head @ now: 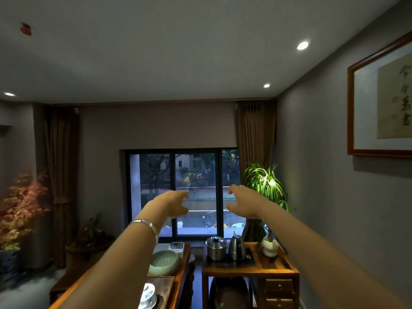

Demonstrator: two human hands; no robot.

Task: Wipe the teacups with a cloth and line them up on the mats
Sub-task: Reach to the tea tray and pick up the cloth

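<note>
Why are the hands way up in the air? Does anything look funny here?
Yes. Both hands, left and right, reach out empty toward the window, fingers curled, with no cloth in sight. The camera points up at the ceiling, so the tea table is barely in view. Nothing looks spilled or broken.

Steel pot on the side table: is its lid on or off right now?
On. The steel pot stands upright beside the kettle, with its lid seated on the rim and the knob on top showing.

Dim room lit by ceiling spotlights (302,45) (one glares on the plant (266,184)); wide-angle bending at edges, slightly soft.
</note>
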